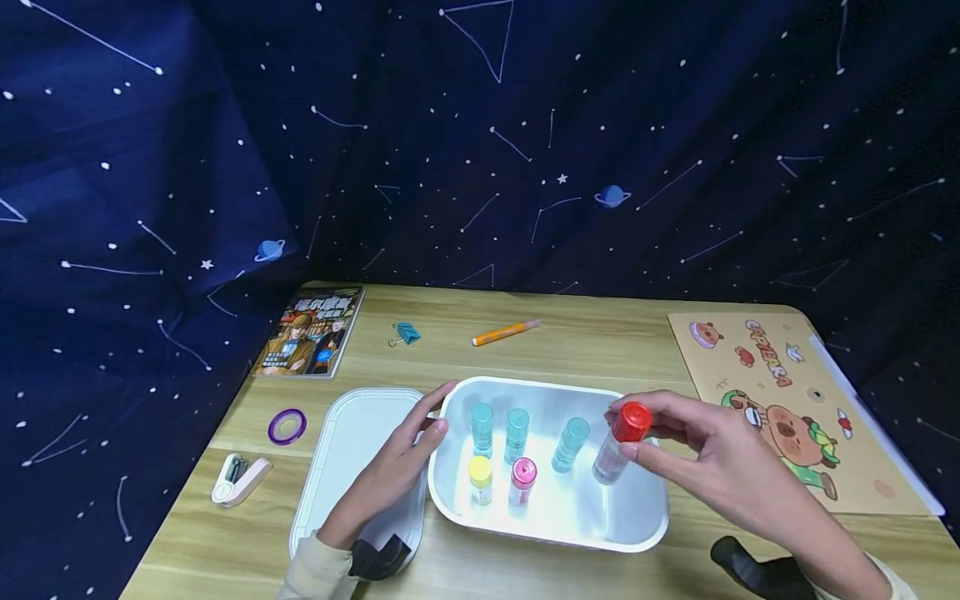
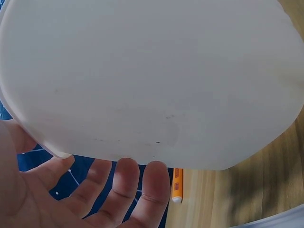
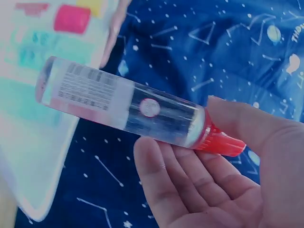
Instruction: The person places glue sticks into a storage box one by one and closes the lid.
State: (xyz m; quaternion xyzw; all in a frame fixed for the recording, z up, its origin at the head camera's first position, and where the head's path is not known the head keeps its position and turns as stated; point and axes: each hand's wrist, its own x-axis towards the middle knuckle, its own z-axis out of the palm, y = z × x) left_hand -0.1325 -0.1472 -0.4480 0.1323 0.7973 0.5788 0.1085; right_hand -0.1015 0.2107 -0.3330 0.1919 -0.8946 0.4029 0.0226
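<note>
My left hand [image 1: 401,458] is at the left end of a white plastic bin [image 1: 551,537], its thumb at the rim and its fingertips against the outer wall. In the left wrist view that wall [image 2: 152,85] fills most of the picture. My right hand [image 1: 697,442] pinches a clear glue bottle [image 3: 118,104] by its red cap [image 1: 632,422], over the bin's right part. Inside the bin stand three teal tubes [image 1: 517,435], a yellow-capped small bottle [image 1: 481,480] and a pink-capped one [image 1: 522,481]. Whether the glue bottle's base touches the bin floor, I cannot tell.
A white lid [image 1: 330,467] lies left of the bin, partly under my left forearm. Farther left are a stapler [image 1: 240,481] and a purple ring [image 1: 287,427]. Behind sit a book [image 1: 311,333], a teal binder clip [image 1: 406,333] and an orange marker [image 1: 506,332]. A capybara folder [image 1: 795,408] lies right.
</note>
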